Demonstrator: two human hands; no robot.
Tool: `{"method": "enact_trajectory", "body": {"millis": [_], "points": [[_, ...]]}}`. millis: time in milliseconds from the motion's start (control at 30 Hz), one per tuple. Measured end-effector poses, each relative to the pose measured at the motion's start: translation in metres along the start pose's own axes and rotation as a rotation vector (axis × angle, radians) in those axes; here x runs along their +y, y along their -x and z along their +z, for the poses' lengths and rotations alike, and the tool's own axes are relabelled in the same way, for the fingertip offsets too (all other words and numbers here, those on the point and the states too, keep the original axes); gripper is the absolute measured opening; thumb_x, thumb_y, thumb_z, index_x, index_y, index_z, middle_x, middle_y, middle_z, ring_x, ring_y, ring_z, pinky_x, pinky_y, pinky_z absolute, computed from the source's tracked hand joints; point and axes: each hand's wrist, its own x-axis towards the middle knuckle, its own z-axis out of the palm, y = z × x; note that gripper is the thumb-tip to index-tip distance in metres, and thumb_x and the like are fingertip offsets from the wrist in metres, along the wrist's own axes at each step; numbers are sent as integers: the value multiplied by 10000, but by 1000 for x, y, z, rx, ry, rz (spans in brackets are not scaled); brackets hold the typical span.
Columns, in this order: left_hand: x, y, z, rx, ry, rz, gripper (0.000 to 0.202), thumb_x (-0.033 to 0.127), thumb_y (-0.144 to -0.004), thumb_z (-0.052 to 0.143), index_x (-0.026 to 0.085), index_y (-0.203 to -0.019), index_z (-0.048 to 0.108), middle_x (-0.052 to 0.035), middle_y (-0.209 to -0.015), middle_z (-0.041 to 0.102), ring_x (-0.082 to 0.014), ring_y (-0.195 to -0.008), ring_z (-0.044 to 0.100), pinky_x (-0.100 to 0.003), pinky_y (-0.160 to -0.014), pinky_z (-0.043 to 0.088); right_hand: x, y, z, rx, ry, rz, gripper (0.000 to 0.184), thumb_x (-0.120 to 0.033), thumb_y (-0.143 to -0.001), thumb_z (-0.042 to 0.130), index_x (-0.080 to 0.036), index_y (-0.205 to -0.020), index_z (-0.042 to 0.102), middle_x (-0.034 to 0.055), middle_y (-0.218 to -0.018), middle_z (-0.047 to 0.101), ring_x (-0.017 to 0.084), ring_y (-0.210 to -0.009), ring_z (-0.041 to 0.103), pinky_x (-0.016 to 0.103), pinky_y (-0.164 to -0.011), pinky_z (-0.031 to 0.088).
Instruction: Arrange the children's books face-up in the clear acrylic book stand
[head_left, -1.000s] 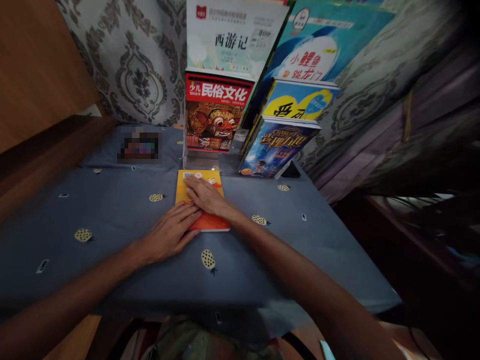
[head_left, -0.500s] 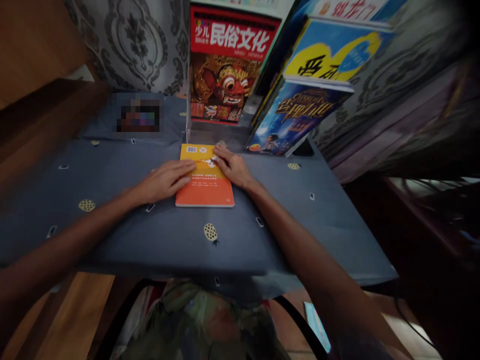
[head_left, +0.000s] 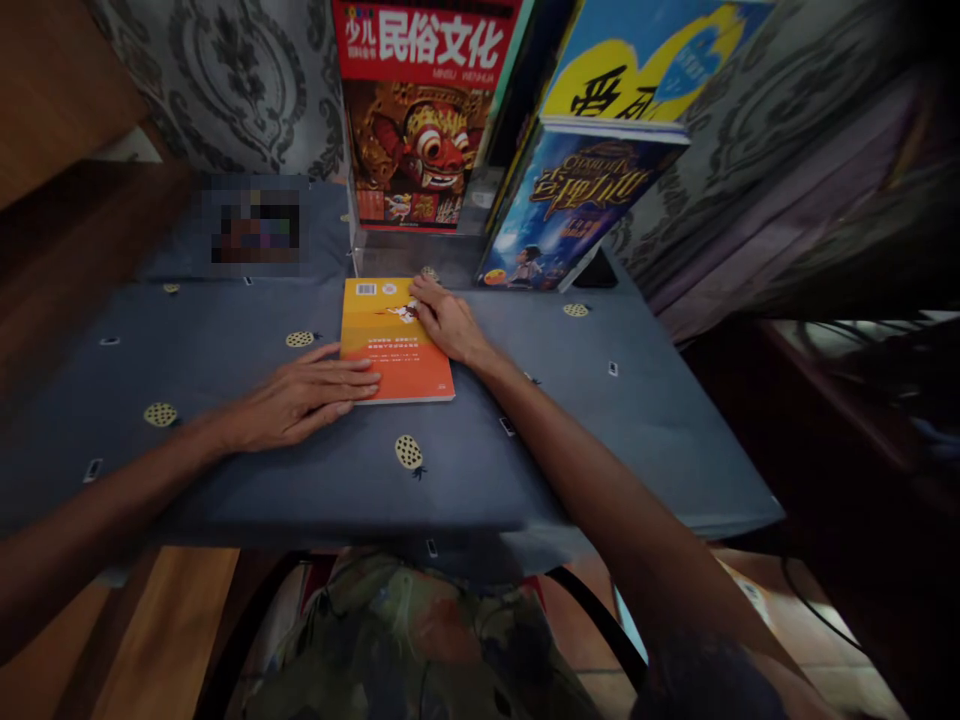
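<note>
An orange and yellow book (head_left: 390,345) lies flat on a table covered with a blue-grey cloth (head_left: 225,330). My left hand (head_left: 300,396) lies flat with fingers stretched out, its tips resting on the book's near left corner. My right hand (head_left: 448,320) rests on the book's far right edge, fingers together and slightly curled over that edge. Both forearms reach in from the bottom of the view.
A clear stand (head_left: 409,255) behind the book holds a red book with a mask picture (head_left: 416,120), a blue cartoon book (head_left: 570,200) and a blue and yellow one (head_left: 637,70). Patterned wallpaper (head_left: 225,80) is behind. A wooden edge (head_left: 52,90) is at left.
My right hand moved from the middle of the book to its far right edge. My left hand slid toward the near left corner. The view shifted downward.
</note>
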Motion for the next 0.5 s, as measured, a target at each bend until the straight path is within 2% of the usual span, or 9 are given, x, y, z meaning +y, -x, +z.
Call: {"method": "enact_trajectory", "body": {"millis": [267,400,500], "points": [[23,-64,19,-48,-8,146,410,343,-1043,411,248,-1418,545,-43,-1435,590,-202,-1399,478,-485,-1232,248,-8,3,-4,-13,4,33,453,-232,-992,384,-163,-1401,566,73,-1553,460,205,-1487,339,423,-1246,264],[30,-72,22,-61,12,139,411,323,-1048,385,260,-1424,536,-31,-1440,588,-184,-1380,500,-459,-1217,292,-10,3,-6,-14,40,32,447,-220,-994,391,-188,-1407,558,48,-1548,470,174,-1484,343,387,-1244,270],[27,-69,19,-60,50,110,415,326,-1050,378,272,-1435,522,-26,-1455,575,-171,-1385,494,-434,-1192,352,-11,3,-8,-26,57,32,443,-215,-998,388,-208,-1408,558,46,-1542,479,179,-1480,352,410,-1231,295]]}}
